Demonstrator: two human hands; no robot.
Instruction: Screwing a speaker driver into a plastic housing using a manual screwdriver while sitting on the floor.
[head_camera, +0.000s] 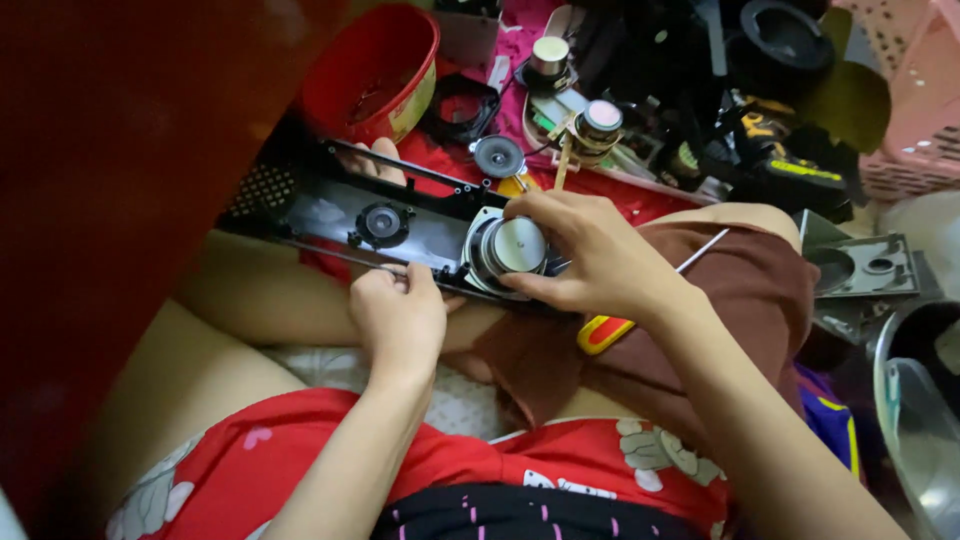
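A long black plastic speaker panel (320, 215) lies across my lap, slanting from upper left to lower right. A small round speaker (382, 222) sits in its middle. My right hand (590, 255) wraps around a larger speaker with a shiny metal magnet (512, 247) at the panel's right end. My left hand (398, 310) grips the panel's near edge, and its fingertips (382, 152) show over the far edge. A red and yellow tool handle (605, 332) lies on my right thigh, under my right wrist.
A red bowl (375, 70) stands behind the panel. Loose speakers (598, 122), black parts and wires crowd the floor at the back. A pink basket (915, 90) is at the far right, a grey plastic plate (865, 268) below it. A dark red surface (110, 200) fills the left.
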